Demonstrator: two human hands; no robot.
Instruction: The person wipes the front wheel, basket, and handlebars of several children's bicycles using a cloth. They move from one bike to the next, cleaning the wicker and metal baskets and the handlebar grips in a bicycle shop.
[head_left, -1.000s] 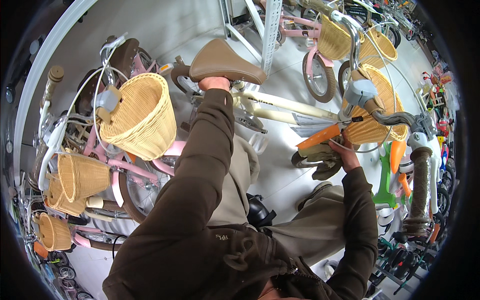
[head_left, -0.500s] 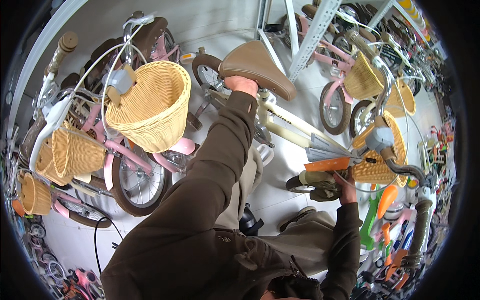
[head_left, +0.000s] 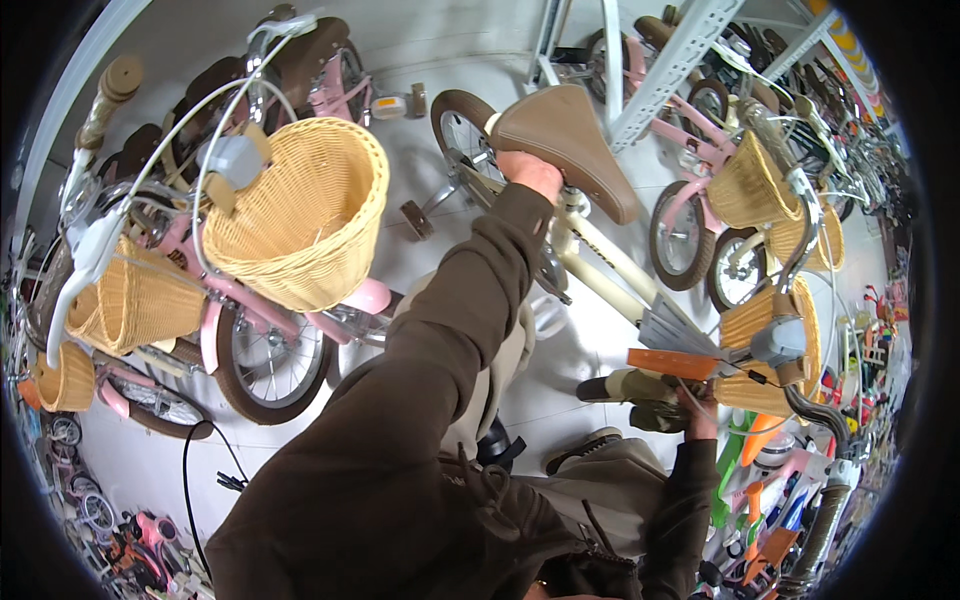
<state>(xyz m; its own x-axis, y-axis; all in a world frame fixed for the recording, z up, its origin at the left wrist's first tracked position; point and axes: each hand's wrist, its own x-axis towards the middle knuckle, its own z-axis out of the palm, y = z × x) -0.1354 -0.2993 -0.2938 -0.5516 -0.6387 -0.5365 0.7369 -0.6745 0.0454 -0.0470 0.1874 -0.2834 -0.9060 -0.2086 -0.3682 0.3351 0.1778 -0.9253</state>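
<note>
A cream children's bicycle [head_left: 610, 282] stands before me, its rear wheel to the far side and its front end to the right. My left hand [head_left: 530, 175] is closed round the underside of its brown saddle [head_left: 565, 145], at the back. Lower right, my right hand [head_left: 698, 408] is closed on a crumpled olive cloth [head_left: 657, 414] beside the front wheel [head_left: 594, 389]. Above that hand are an orange card [head_left: 672, 364], grey printed tags [head_left: 672, 330] and the bicycle's wicker basket [head_left: 762, 340]. My right fingers are partly hidden.
Pink bicycles with wicker baskets [head_left: 300, 215] crowd the left, one handlebar grip [head_left: 120, 78] reaching up. A perforated metal shelf post [head_left: 675, 75] rises behind the saddle, with more pink bicycles [head_left: 685, 235] beyond. Colourful toys [head_left: 765, 500] lie at the lower right. A black cable [head_left: 187, 480] hangs at lower left.
The cream bicycle has shifted right in view, with my left hand still on its saddle. The handlebar has moved lower. My right hand and the cloth sit slightly lower.
</note>
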